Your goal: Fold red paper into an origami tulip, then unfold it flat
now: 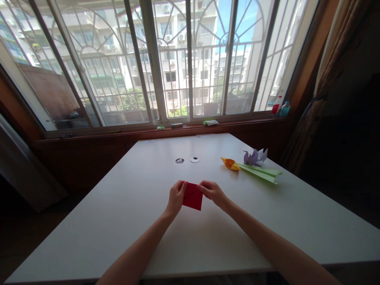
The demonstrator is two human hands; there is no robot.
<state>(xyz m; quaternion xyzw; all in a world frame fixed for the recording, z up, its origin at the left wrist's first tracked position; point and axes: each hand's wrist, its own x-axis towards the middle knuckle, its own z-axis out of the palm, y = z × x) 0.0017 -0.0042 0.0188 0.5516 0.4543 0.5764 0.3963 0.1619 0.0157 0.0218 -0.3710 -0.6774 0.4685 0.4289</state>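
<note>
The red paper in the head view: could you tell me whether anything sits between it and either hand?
Nothing visible does. The left hand grips the red paper at its left edge and the right hand pinches its top corner. The paper flowers lie apart, farther right on the table.

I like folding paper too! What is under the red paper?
The white table lies under the red paper. Both hands, left hand and right hand, pinch it. Anything beneath is hidden.
</note>
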